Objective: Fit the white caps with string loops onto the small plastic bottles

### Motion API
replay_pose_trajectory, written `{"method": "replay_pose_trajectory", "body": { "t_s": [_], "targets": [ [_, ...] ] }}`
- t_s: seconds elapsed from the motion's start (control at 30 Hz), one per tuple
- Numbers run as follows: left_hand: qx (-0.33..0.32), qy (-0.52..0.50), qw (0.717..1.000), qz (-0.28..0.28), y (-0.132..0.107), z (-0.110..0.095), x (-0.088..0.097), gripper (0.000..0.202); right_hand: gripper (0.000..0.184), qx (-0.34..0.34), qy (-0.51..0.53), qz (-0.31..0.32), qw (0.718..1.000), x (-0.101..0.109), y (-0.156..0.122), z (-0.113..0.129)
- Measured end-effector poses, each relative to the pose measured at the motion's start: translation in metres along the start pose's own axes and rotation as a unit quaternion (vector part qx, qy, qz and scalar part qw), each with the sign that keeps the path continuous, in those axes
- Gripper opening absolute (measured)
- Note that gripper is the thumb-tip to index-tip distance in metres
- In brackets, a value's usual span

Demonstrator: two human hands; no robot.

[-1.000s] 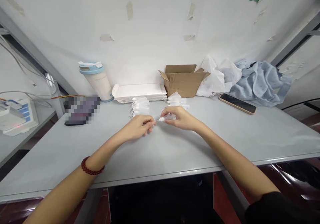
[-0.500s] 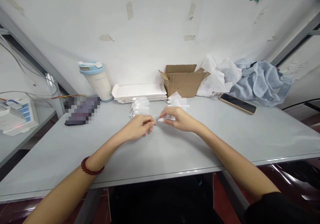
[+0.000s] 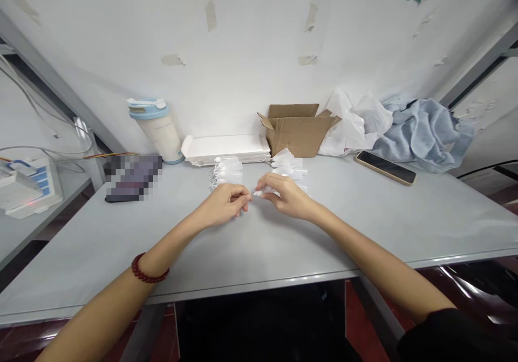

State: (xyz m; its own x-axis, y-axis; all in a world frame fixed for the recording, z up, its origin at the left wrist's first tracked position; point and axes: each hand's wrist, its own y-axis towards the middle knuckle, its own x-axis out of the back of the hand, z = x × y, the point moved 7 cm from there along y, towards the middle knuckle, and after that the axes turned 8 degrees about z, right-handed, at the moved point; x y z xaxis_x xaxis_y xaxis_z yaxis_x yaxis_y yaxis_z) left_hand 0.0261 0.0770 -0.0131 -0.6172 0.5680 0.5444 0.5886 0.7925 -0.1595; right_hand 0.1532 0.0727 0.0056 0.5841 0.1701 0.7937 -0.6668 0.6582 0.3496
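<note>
Left hand [image 3: 224,205]: fingertips pinched together; contents too small to tell.
Right hand [image 3: 290,196]: thumb and fingers grasping white piece [image 3: 258,193].
White piece: just beside left fingertips, over table [image 3: 259,254].

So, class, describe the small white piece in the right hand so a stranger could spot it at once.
Over the grey table, in front of the brown cardboard box, find the right hand. It holds a small white piece, tip pointing toward the left hand. Unlike the other white pieces lying behind, this one is held.
</note>
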Motion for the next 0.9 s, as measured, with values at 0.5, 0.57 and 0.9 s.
{"method": "replay_pose_trajectory", "body": {
  "t_s": [0.5, 0.57, 0.9],
  "targets": [
    [-0.013, 0.014, 1.000, -0.023, -0.0001, 0.0009, -0.0029, 0.023, 0.017, 0.033, 0.008, -0.058, 0.998, -0.0055, -0.0033, 0.0027],
    [-0.015, 0.007, 1.000, -0.026, 0.0000, 0.0008, -0.0027, 0.023, 0.017, 0.036, 0.010, -0.062, 0.997, -0.0053, -0.0037, 0.0028],
    [-0.016, -0.018, 0.999, -0.026, 0.0011, 0.0041, -0.0014, 0.023, 0.016, 0.003, 0.023, -0.059, 0.998, -0.0058, -0.0008, -0.0028]
  ]
}}
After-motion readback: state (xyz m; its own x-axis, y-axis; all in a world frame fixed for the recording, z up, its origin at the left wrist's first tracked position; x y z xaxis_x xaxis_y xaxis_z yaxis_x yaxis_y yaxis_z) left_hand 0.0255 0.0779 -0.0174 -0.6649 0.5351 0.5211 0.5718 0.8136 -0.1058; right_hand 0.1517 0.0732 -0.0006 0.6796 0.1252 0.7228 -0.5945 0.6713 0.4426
